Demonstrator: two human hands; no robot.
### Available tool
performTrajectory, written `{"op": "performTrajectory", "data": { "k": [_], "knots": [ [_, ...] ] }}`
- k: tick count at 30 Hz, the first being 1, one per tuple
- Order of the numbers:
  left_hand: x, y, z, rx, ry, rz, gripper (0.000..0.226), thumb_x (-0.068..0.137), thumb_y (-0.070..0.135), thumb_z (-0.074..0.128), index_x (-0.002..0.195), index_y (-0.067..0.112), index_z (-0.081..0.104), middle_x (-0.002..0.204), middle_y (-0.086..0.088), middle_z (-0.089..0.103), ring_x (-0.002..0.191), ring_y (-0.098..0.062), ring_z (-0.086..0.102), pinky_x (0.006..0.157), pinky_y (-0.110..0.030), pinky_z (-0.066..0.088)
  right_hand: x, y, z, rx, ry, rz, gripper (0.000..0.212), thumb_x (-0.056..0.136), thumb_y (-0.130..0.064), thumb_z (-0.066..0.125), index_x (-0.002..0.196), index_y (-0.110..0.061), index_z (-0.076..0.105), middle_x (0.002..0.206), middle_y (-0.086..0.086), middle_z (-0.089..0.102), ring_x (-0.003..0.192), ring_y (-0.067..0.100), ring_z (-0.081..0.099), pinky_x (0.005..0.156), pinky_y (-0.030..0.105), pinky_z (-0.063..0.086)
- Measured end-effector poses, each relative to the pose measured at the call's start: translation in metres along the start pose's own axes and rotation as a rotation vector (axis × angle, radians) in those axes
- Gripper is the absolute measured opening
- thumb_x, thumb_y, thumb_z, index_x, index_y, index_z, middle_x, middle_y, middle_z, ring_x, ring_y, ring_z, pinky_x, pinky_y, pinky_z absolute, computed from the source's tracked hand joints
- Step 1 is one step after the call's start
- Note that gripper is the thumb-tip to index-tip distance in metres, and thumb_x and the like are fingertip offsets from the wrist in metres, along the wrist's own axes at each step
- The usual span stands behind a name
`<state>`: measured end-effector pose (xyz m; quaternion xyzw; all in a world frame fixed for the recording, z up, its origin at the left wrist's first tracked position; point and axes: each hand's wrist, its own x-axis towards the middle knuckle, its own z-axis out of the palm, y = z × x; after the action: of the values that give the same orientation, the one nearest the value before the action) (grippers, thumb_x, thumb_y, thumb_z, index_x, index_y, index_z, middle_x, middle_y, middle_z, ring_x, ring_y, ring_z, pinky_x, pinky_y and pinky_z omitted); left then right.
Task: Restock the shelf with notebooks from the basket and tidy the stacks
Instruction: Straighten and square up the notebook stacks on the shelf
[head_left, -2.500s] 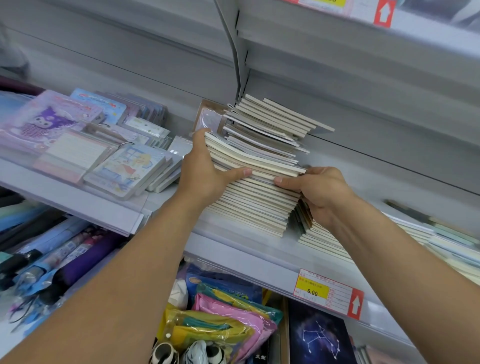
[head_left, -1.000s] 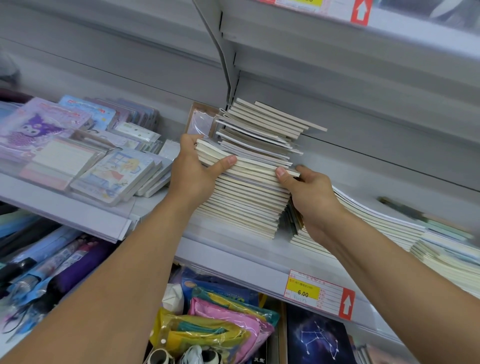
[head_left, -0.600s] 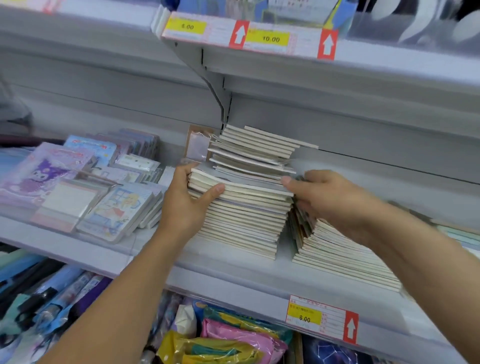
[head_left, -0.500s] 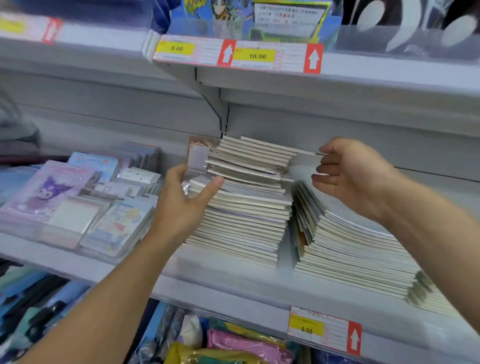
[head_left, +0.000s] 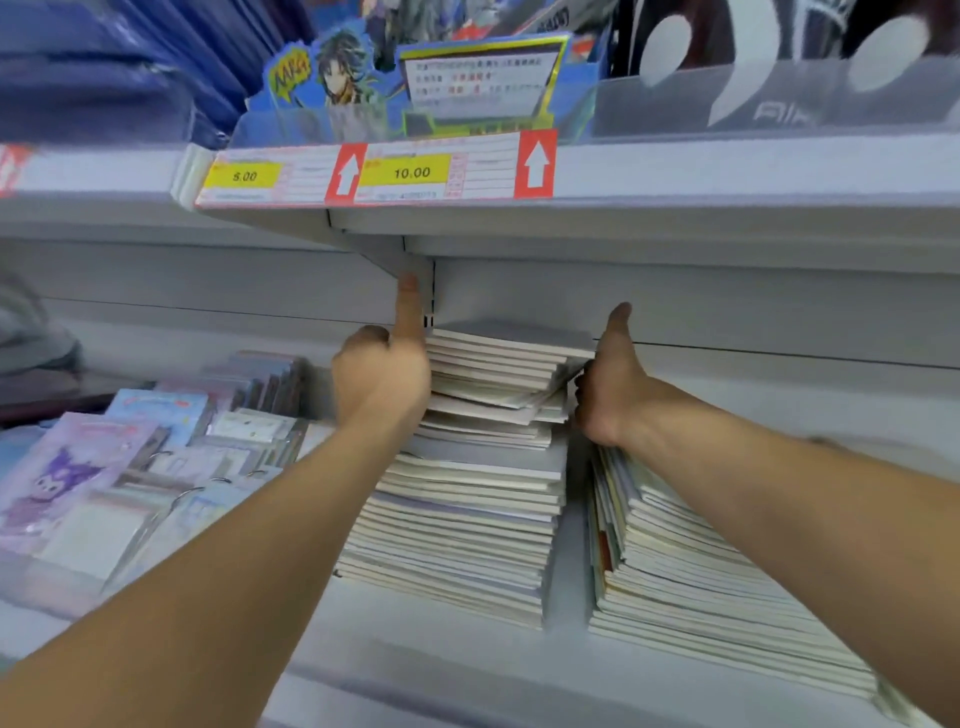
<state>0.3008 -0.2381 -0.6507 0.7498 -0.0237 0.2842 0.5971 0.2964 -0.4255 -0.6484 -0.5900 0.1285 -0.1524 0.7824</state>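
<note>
- Notebooks fill the middle shelf (head_left: 467, 670): a tall stack (head_left: 483, 467) at the centre and a lower, wider stack (head_left: 696, 571) just beside it at 3 o'clock.
- Upper part of the tall stack sits skewed, its top notebooks turned a little against those below and jutting toward 3 o'clock.
- Left hand (head_left: 382, 379) presses against the 9 o'clock side of the tall stack's top section, one finger pointing straight up toward 12 o'clock, the others folded against the edges; whether they curl round any notebook cannot be told.
- Right hand (head_left: 610, 389) is on the 3 o'clock side of the same section, thumb raised toward 12 o'clock, fingers tucked in against or under the jutting notebooks; its grip there is hidden, so it cannot be told whether it clamps them.
- Both hands thus bracket the top of the tall stack from opposite sides, and the right forearm passes over the lower stack.
- At 9 o'clock on the same shelf lie packets (head_left: 78, 499) with cartoon prints and ring-bound pads, near but apart from the tall stack.
- Upper shelf edge (head_left: 727, 171) at 12 o'clock carries price tags (head_left: 374, 171) reading 5.00 and 10.00 with red arrow marks.
- Above the tags stands a blue display box (head_left: 415, 88) with a cartoon figure; blurred dark goods sit to either side of it.
</note>
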Motion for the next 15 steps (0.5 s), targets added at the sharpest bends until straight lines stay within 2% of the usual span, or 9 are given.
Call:
{"op": "performTrajectory", "data": {
  "k": [1, 2, 3, 4, 5, 7, 10, 13, 15],
  "knots": [
    [-0.001, -0.002, 0.004, 0.012, 0.036, 0.041, 0.078, 0.088, 0.075, 0.027, 0.065, 0.004, 0.049, 0.062, -0.013, 0.051, 0.056, -0.023, 0.046, 0.049, -0.030, 0.030, -0.003, 0.000, 0.004, -0.015, -0.004, -0.009, 0.105, 0.073, -0.095, 0.021, 0.140, -0.022, 0.054, 0.139, 0.000, 0.055, 0.127, 0.026, 0.056, 0.106, 0.045, 0.044],
    [-0.003, -0.004, 0.007, 0.012, 0.068, 0.063, 0.079, 0.088, 0.075, 0.027, 0.060, 0.004, 0.046, 0.058, -0.013, 0.050, 0.055, -0.023, 0.046, 0.049, -0.030, 0.031, -0.001, 0.001, 0.007, -0.032, -0.017, -0.016, 0.099, 0.078, -0.092, 0.021, 0.130, -0.019, 0.062, 0.130, 0.005, 0.065, 0.113, 0.028, 0.065, 0.095, 0.043, 0.054],
    [-0.005, -0.004, 0.009, 0.003, 0.097, 0.059, 0.079, 0.088, 0.075, 0.028, 0.057, 0.005, 0.046, 0.056, -0.012, 0.050, 0.055, -0.023, 0.047, 0.050, -0.032, 0.030, -0.001, 0.003, 0.009, -0.052, -0.030, -0.020, 0.093, 0.082, -0.089, 0.021, 0.118, -0.017, 0.068, 0.111, 0.009, 0.073, 0.094, 0.027, 0.071, 0.074, 0.037, 0.060],
    [-0.006, -0.004, 0.010, -0.014, 0.120, 0.041, 0.079, 0.088, 0.075, 0.028, 0.057, 0.005, 0.047, 0.057, -0.011, 0.050, 0.056, -0.022, 0.047, 0.050, -0.033, 0.030, 0.000, 0.004, 0.009, -0.057, -0.044, -0.017, 0.087, 0.084, -0.086, 0.022, 0.107, -0.016, 0.070, 0.094, 0.010, 0.075, 0.076, 0.026, 0.071, 0.055, 0.030, 0.057],
    [-0.007, -0.003, 0.011, -0.034, 0.133, 0.014, 0.078, 0.088, 0.075, 0.029, 0.057, 0.006, 0.048, 0.058, -0.010, 0.051, 0.057, -0.022, 0.048, 0.051, -0.033, 0.030, 0.000, 0.005, 0.010, -0.058, -0.063, -0.017, 0.082, 0.087, -0.084, 0.025, 0.103, -0.017, 0.070, 0.084, 0.009, 0.074, 0.067, 0.024, 0.069, 0.046, 0.025, 0.053],
    [-0.006, 0.000, 0.013, -0.064, 0.145, -0.046, 0.077, 0.088, 0.075, 0.030, 0.058, 0.007, 0.049, 0.061, -0.008, 0.052, 0.059, -0.021, 0.048, 0.058, -0.033, 0.032, 0.005, 0.005, 0.007, -0.038, -0.086, -0.020, 0.078, 0.089, -0.081, 0.028, 0.103, -0.017, 0.070, 0.082, 0.009, 0.075, 0.069, 0.025, 0.070, 0.046, 0.025, 0.052],
    [-0.003, 0.003, 0.016, -0.143, 0.164, -0.187, 0.068, 0.089, 0.074, 0.032, 0.060, 0.013, 0.044, 0.065, -0.004, 0.046, 0.065, -0.023, 0.047, 0.072, -0.034, 0.037, 0.009, 0.004, 0.005, -0.016, -0.109, -0.015, 0.083, 0.087, -0.084, 0.027, 0.107, -0.017, 0.073, 0.093, 0.009, 0.077, 0.081, 0.027, 0.073, 0.058, 0.029, 0.057],
    [-0.003, 0.002, 0.018, -0.183, 0.208, -0.228, 0.064, 0.090, 0.069, 0.038, 0.058, 0.014, 0.042, 0.062, -0.001, 0.043, 0.060, -0.021, 0.043, 0.072, -0.033, 0.033, 0.008, 0.005, 0.009, -0.002, -0.094, 0.003, 0.092, 0.082, -0.088, 0.027, 0.117, -0.016, 0.072, 0.105, 0.010, 0.076, 0.094, 0.029, 0.073, 0.069, 0.034, 0.059],
    [-0.004, -0.003, 0.021, -0.176, 0.238, -0.190, 0.067, 0.089, 0.070, 0.039, 0.057, 0.012, 0.048, 0.061, -0.002, 0.048, 0.056, -0.016, 0.041, 0.068, -0.031, 0.030, 0.011, 0.005, 0.009, 0.006, -0.086, -0.004, 0.094, 0.080, -0.090, 0.028, 0.120, -0.017, 0.071, 0.105, 0.010, 0.076, 0.088, 0.029, 0.074, 0.064, 0.033, 0.059]
  ]
}}
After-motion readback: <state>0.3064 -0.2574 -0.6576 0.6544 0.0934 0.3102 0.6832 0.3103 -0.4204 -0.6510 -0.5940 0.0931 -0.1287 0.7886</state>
